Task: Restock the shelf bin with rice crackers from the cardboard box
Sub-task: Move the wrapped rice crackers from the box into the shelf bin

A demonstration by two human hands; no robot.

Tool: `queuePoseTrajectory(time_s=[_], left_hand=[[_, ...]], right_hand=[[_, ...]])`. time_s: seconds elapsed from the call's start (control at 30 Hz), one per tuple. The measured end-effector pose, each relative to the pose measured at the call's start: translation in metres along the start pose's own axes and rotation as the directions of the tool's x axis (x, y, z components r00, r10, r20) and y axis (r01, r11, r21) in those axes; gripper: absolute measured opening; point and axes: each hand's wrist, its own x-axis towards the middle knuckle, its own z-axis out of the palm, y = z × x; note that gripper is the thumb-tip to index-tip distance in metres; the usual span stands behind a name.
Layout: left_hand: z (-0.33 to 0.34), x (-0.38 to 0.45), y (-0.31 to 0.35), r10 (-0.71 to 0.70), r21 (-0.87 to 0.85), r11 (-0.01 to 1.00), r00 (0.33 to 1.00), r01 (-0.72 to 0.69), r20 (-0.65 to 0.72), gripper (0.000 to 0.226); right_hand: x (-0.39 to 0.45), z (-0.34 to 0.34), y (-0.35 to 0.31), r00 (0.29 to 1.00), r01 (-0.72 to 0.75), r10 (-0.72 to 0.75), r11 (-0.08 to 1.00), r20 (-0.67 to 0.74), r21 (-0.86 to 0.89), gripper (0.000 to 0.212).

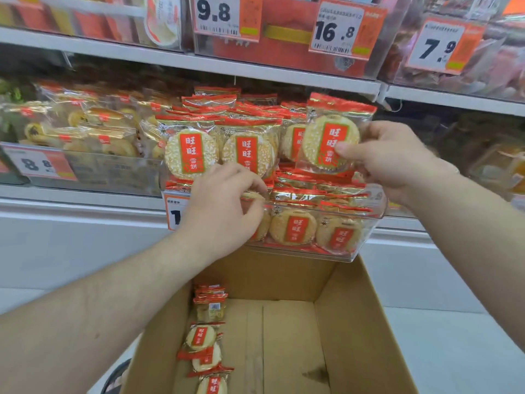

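Price tags [227, 14] — 9.8, 16.8, 7.9

My left hand [224, 206] and right hand [389, 163] are both bare — no gloves, no rings, no watch or band at either wrist. My forearms are uncovered right to the frame's edge — no sleeve or cuff shows. Fine hair lies along them; my nails are short and plain.

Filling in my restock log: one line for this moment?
right hand: holds cracker pack | left hand: at bin front | box: few left
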Motion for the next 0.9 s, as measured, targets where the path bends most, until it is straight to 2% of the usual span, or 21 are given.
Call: queuePoseTrajectory(time_s=[0.1,0.17,0.23,0.33,0.43,0.6,0.73,0.9], left_hand=[[0.007,-0.003,-0.006,0.001,0.092,0.996,0.996,-0.010,0.091,0.021],[0.008,-0.004,-0.008,0.021,0.118,0.992,0.992,-0.035,0.121,0.018],[0.009,-0.005,-0.011,0.040,0.118,0.992,0.992,-0.053,0.116,0.012],[0.010,-0.004,-0.012,0.048,0.108,0.992,0.993,-0.060,0.106,0.011],[0.013,-0.004,-0.013,0.056,0.112,0.991,0.993,-0.068,0.102,0.011],[0.015,-0.004,-0.013,0.062,0.102,0.992,0.994,-0.072,0.094,0.010],[0.016,-0.003,-0.011,0.061,0.097,0.993,0.994,-0.070,0.089,0.011],[0.012,-0.004,-0.014,0.070,0.091,0.993,0.994,-0.077,0.080,0.013]], right_hand=[[0.026,0.015,0.012,0.998,0.017,-0.024,0.994,-0.063,-0.111,0.025],[0.034,0.023,0.017,0.997,0.029,-0.037,0.993,-0.071,-0.117,0.026],[0.039,0.031,0.022,0.996,0.051,-0.059,0.991,-0.062,-0.127,0.023],[0.041,0.040,0.029,0.988,0.069,-0.101,0.966,-0.119,-0.248,0.018],[0.041,0.046,0.029,0.983,0.059,-0.125,0.911,-0.136,-0.409,0.026],[0.037,0.051,0.022,0.989,0.005,-0.089,0.819,-0.118,-0.574,0.031],[0.036,0.051,0.019,0.993,-0.014,-0.059,0.801,-0.102,-0.599,0.032],[0.028,0.045,0.026,0.998,-0.008,-0.020,0.906,-0.062,-0.424,0.026]])
